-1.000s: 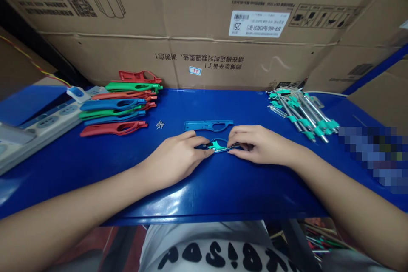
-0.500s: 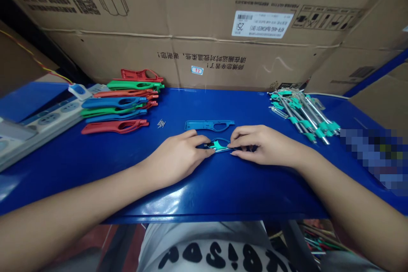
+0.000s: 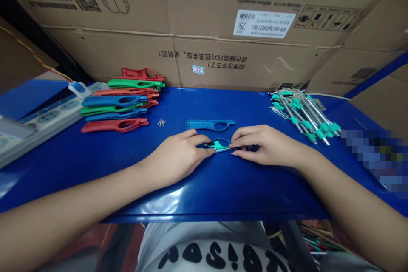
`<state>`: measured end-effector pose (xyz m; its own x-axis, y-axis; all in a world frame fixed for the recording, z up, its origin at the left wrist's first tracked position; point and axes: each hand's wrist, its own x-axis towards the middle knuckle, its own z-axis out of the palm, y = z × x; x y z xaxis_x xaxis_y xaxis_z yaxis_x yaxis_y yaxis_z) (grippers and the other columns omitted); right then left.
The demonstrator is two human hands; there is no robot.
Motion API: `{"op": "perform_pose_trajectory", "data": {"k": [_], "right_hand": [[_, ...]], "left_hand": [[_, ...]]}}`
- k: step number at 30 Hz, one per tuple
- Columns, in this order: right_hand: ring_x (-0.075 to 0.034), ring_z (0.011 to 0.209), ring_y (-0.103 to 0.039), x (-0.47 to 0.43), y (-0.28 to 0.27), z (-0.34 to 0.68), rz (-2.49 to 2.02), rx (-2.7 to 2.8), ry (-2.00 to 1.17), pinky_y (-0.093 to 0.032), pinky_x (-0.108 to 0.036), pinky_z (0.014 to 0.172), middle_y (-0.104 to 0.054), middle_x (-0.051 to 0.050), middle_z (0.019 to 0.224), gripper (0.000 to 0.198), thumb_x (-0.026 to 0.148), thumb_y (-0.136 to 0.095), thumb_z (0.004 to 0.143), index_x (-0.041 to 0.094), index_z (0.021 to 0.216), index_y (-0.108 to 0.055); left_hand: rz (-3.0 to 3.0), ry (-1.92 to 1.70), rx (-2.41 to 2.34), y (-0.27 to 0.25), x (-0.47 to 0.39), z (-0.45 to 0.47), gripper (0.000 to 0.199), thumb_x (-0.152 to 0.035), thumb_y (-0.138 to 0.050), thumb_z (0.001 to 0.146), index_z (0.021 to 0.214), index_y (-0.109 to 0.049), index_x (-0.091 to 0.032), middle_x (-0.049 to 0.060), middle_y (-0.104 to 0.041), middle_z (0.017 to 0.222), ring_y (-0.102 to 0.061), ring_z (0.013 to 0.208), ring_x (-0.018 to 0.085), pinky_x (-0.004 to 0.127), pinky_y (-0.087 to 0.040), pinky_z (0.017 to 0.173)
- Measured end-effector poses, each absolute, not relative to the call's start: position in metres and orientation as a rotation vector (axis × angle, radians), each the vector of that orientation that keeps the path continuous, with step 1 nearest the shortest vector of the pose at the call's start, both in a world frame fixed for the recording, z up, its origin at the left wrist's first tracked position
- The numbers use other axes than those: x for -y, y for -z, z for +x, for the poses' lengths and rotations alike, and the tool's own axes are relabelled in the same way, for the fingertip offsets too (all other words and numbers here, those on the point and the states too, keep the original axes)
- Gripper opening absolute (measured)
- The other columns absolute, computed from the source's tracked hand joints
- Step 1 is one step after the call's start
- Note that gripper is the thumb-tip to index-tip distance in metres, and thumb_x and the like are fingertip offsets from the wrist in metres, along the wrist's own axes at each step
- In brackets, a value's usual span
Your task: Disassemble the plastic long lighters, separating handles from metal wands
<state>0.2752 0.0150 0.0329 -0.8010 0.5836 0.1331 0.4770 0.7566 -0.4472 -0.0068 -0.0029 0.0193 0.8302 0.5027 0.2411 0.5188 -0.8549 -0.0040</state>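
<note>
My left hand (image 3: 183,153) is closed on the left end of a blue lighter handle half (image 3: 225,140) and covers much of it. A teal trigger (image 3: 219,144) sits in the handle's loop, beside a black part and a silvery strip. My right hand (image 3: 259,144) pinches at the right end of this same lighter handle; its thumb and fingertips meet near the tip. What lies under the fingers is hidden. Just behind, a second blue handle half (image 3: 204,125) lies flat on the table with its inside facing up.
Red, green, orange and blue handle shells (image 3: 114,102) are stacked at left beside a white power strip (image 3: 63,110). Small screws (image 3: 161,122) lie in a pile. Metal lighter tubes with teal triggers (image 3: 306,114) are heaped at right. A cardboard box (image 3: 197,17) stands behind.
</note>
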Motion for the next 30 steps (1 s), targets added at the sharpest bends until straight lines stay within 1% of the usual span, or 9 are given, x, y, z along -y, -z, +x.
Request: {"op": "perform_pose_trajectory", "data": {"k": [6, 13, 20, 25, 30], "right_hand": [[-0.016, 0.085, -0.069, -0.0124, -0.0359, 0.275, -0.874, 2.719, -0.587, -0.052, -0.028, 0.077, -0.073, -0.008, 0.109, 0.018, 0.027, -0.063, 0.096, 0.019, 0.104, -0.077], [-0.016, 0.089, -0.069, -0.0137, -0.0346, 0.2777, -0.849, 2.719, -0.589, -0.052, -0.028, 0.081, -0.073, -0.007, 0.112, 0.02, 0.024, -0.062, 0.095, 0.02, 0.108, -0.077], [-0.018, 0.091, -0.07, -0.0107, -0.0353, 0.2743, -0.875, 2.728, -0.535, -0.053, -0.029, 0.081, -0.073, -0.008, 0.111, 0.02, 0.03, -0.062, 0.097, 0.02, 0.105, -0.077], [-0.017, 0.09, -0.07, -0.0119, -0.0348, 0.2749, -0.838, 2.706, -0.556, -0.053, -0.03, 0.082, -0.074, -0.008, 0.109, 0.02, 0.027, -0.06, 0.098, 0.019, 0.104, -0.078], [-0.018, 0.09, -0.07, -0.0102, -0.037, 0.2735, -0.868, 2.703, -0.532, -0.053, -0.03, 0.08, -0.074, -0.009, 0.108, 0.021, 0.028, -0.059, 0.098, 0.019, 0.101, -0.077]], "left_hand": [[-2.942, 0.355, 0.834, -0.0185, 0.0028, -0.0058, 0.031, -0.024, -0.049, 0.105, 0.121, -0.075, -0.026, 0.008, -0.072, 0.12, -0.066, 0.098, 0.024, 0.039, -0.058, 0.086], [-2.938, 0.348, 0.836, -0.0193, 0.0032, -0.0062, 0.032, -0.024, -0.048, 0.105, 0.121, -0.075, -0.026, 0.007, -0.072, 0.12, -0.065, 0.098, 0.024, 0.039, -0.058, 0.087], [-2.942, 0.35, 0.82, -0.0188, 0.0027, -0.0063, 0.032, -0.024, -0.048, 0.105, 0.12, -0.076, -0.024, 0.008, -0.072, 0.119, -0.065, 0.096, 0.025, 0.04, -0.058, 0.085], [-2.934, 0.359, 0.834, -0.0187, 0.0023, -0.006, 0.032, -0.025, -0.048, 0.105, 0.12, -0.076, -0.025, 0.007, -0.072, 0.119, -0.065, 0.096, 0.024, 0.039, -0.057, 0.086], [-2.929, 0.359, 0.821, -0.019, 0.0029, -0.0058, 0.031, -0.024, -0.048, 0.105, 0.12, -0.076, -0.025, 0.007, -0.072, 0.118, -0.066, 0.096, 0.023, 0.039, -0.057, 0.087]]}}
